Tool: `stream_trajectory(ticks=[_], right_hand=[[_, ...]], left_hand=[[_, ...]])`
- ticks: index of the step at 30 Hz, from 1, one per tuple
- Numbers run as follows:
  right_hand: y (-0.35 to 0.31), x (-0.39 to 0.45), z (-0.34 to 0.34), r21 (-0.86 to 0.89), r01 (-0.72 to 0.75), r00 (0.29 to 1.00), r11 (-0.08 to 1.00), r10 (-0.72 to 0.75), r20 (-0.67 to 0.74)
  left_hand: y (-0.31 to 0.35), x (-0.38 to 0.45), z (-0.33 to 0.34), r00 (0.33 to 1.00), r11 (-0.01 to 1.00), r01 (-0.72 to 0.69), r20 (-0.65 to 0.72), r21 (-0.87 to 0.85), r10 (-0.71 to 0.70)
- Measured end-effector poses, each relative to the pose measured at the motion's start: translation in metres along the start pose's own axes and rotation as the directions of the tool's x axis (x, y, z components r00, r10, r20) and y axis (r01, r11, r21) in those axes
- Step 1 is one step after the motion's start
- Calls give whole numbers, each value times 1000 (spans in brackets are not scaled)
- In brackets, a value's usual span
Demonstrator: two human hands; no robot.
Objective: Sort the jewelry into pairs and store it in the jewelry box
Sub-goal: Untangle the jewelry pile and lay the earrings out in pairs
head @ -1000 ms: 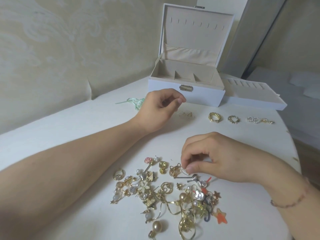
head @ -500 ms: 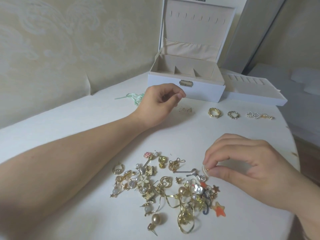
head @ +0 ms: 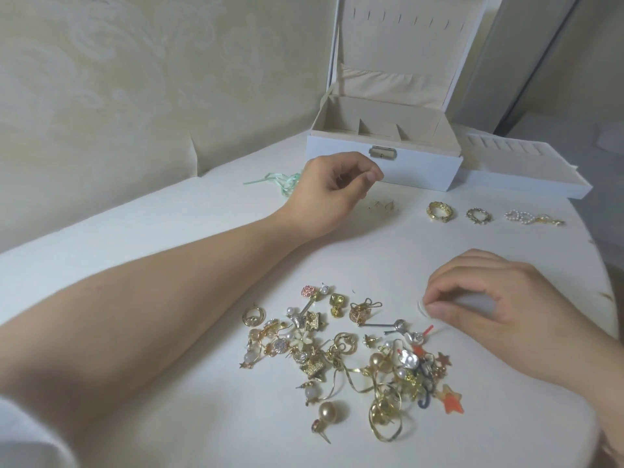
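Jewelry pile [head: 351, 359] lies near on the desk [head: 169, 238], between the loosely curled, seemingly empty left hand [head: 332, 194] farther back and the right hand [head: 489, 298] pinching a small white piece [head: 422, 306], open jewelry box [head: 385, 160] beyond.

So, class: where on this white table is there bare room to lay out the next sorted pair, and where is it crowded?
Bare: the white table between the left hand and the tangled heap of gold and pearl jewelry; also between the chunky gold ring and the right hand. Crowded: the heap itself, and the row before the white jewelry box.
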State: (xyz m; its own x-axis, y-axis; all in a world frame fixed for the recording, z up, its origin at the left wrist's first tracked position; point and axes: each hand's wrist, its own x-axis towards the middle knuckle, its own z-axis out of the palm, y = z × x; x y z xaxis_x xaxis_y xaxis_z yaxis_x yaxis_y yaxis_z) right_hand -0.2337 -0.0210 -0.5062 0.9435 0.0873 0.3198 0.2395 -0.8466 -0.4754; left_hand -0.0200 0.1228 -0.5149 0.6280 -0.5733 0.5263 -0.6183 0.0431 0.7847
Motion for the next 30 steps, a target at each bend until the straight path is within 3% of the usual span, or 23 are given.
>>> stream_trajectory(ticks=[3,6,13,19,24,26,30], right_hand=[[-1,0,-2,1,-10,999,1000,10,48],[-17,13,-12,-48,-5,1000,999,5,-15],[-96,61,35,-197,341,938,919,-319,133],[-96,71,58,-176,329,935,928,-293,202],[-93,68,61,-193,336,937,922,-307,166],[-91,68,53,-123,309,946,943,-292,139],[-81,62,19,185,152,984,971,-167,69]], left_hand=[[-1,0,0,1000,1000,-5,-4,3,5],[-1,0,0,1000,1000,-6,-2,-2,6],[-3,1,-1,999,998,1,-33,-63,-3],[-2,0,0,1000,999,-13,-15,-49,13],[-2,0,0,1000,998,-17,-23,-65,16],[-1,0,1,1000,997,-10,-24,-77,8],[0,1,-1,1000,999,7,-22,-46,-8]])
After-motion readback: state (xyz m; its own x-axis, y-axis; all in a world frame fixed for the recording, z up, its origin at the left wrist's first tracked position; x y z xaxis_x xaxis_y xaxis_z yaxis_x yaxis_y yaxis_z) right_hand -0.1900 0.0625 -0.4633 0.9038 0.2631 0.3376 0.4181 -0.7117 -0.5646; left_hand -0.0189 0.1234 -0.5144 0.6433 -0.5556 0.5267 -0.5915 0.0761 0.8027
